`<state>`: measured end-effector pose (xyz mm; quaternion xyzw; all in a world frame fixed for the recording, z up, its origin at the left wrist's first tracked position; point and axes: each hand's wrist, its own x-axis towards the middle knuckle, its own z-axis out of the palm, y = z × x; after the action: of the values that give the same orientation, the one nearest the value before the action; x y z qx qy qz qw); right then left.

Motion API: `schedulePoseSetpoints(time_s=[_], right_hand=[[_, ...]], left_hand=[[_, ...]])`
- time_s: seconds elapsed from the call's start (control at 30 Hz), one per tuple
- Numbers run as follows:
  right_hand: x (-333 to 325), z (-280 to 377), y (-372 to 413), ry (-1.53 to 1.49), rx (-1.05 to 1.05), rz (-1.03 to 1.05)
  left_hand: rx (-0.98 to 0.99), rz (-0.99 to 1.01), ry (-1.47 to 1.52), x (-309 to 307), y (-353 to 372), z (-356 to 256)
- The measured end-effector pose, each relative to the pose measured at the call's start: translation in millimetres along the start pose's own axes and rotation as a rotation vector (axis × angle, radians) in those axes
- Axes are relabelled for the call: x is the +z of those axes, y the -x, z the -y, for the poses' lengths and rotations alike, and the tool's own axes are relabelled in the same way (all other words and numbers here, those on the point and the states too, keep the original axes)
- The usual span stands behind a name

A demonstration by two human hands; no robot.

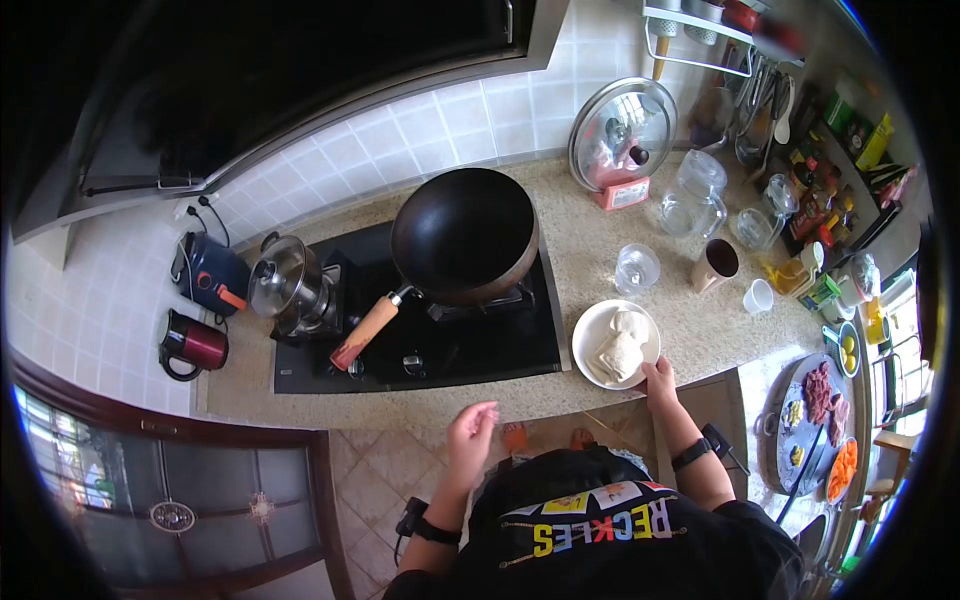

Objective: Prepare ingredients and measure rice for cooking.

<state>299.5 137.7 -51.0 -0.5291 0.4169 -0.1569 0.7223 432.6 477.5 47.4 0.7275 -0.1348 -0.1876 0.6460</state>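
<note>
My right hand grips the lower right rim of a white plate at the counter's front edge. Pale, whitish folded pieces that look like dough or flat cakes lie on the plate. My left hand is in front of the stove, its fingers loosely bent and nothing visible in them. Nearest to it is the stove's front edge, with the wooden handle of a dark wok to its upper left. The wok sits on the right burner and looks empty inside.
A lidded steel pot is on the left burner of the black stove. Around the plate stand a glass, a mug and a glass lid. On the right, a round board holds raw meat.
</note>
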Motion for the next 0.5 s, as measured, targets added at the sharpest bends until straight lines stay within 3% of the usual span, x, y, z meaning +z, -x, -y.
schedulePoseSetpoints(time_s=[0.1, 0.23, 0.3, 0.37, 0.43, 0.5], right_hand=[[9, 1, -2, -0.006, 0.034, -0.037], [14, 6, -1, -0.065, 0.020, -0.019], [18, 15, 3, -0.021, 0.038, -0.005], [23, 23, 7, 0.022, 0.069, -0.057], [25, 28, 9, -0.021, 0.093, -0.043], [29, 34, 14, -0.031, 0.098, -0.060]], left_hand=[[0.063, -0.095, 0.168, -35, -34, -7], [-0.046, -0.230, 0.328, -75, -70, -32], [0.010, -0.307, 0.589, -90, -84, -38], [0.004, -0.304, 0.656, -98, -95, -41], [-0.033, -0.330, 0.930, -106, -104, -42], [-0.019, -0.315, 0.959, -112, -112, -48]])
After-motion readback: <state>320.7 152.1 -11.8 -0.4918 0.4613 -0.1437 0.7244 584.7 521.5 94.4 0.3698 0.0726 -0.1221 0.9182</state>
